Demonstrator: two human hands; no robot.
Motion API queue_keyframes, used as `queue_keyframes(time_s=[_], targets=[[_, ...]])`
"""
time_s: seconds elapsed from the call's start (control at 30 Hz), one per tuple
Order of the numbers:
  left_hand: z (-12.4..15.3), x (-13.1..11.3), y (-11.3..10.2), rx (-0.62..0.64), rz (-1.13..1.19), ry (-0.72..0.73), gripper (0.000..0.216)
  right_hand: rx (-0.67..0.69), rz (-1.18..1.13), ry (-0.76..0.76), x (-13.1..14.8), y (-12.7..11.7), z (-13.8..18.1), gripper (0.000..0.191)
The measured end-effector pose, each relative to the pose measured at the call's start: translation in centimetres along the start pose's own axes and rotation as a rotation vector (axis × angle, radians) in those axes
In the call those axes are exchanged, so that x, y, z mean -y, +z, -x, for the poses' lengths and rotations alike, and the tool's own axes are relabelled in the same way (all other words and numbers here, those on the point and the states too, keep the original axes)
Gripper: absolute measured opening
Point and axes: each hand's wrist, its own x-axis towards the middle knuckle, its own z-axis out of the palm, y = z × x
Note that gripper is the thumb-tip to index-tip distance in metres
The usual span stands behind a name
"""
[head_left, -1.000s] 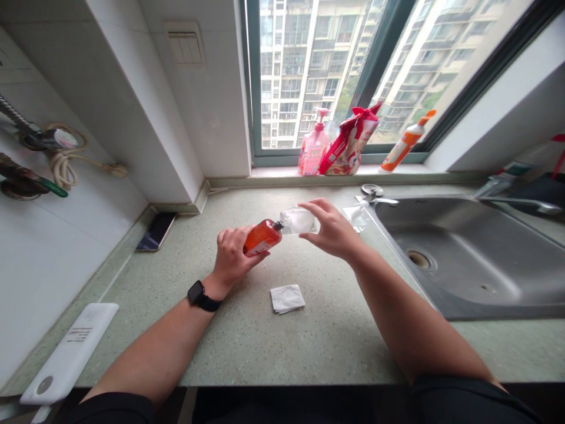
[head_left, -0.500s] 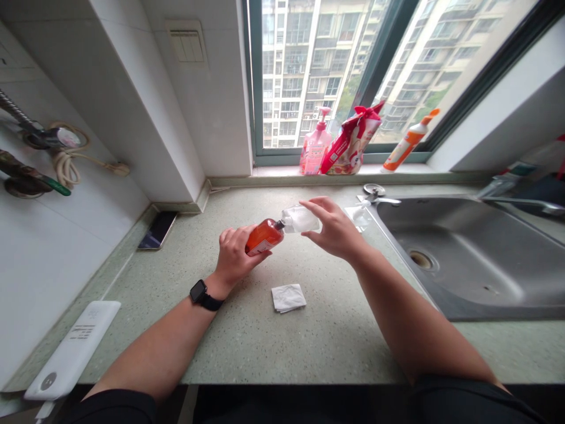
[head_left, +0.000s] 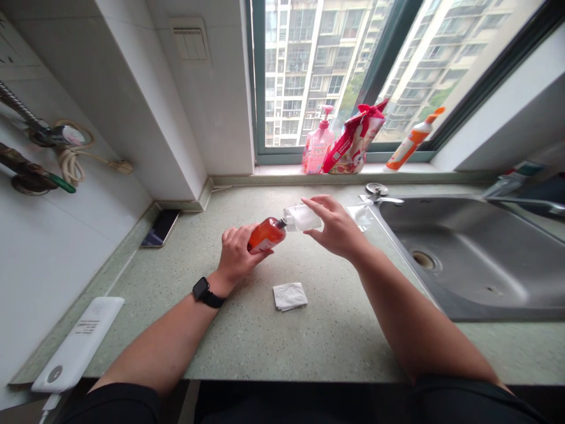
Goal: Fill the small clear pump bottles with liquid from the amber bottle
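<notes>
My left hand (head_left: 241, 250), with a black watch on its wrist, is wrapped round an orange-red bottle (head_left: 268, 234). The bottle is tilted, its dark threaded neck pointing up and right. Between the thumb and fingers of my right hand (head_left: 333, 227) is a clear bottle (head_left: 302, 217), lying nearly level. The mouths of the two bottles meet or almost touch; which of these I cannot tell. Below them a folded white tissue (head_left: 289, 296) rests on the speckled green counter (head_left: 247, 335). A clear pump top (head_left: 362, 213) lies on the counter beyond my right hand, partly hidden.
At right is a steel sink (head_left: 468, 259). A pink pump bottle (head_left: 318, 147), a red bag (head_left: 355, 141) and an orange-white bottle (head_left: 410, 142) stand on the windowsill. A phone (head_left: 160, 228) and a white power bank (head_left: 79, 341) lie at left.
The view has shifted slightly. Both hands keep hold of their bottles in nearly the same pose, mouths together.
</notes>
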Motion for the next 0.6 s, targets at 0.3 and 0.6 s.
queue_keyframes(time_s=[0.3,0.6], targets=[[0.05,-0.07,0.08,-0.006,0.014,0.01,0.081,-0.046,0.021,-0.026,0.72,-0.16,-0.1,0.071],[0.06,-0.01,0.29,-0.021,0.006,0.014,0.08,-0.091,0.065,-0.067,0.83,-0.09,-0.05,0.064]])
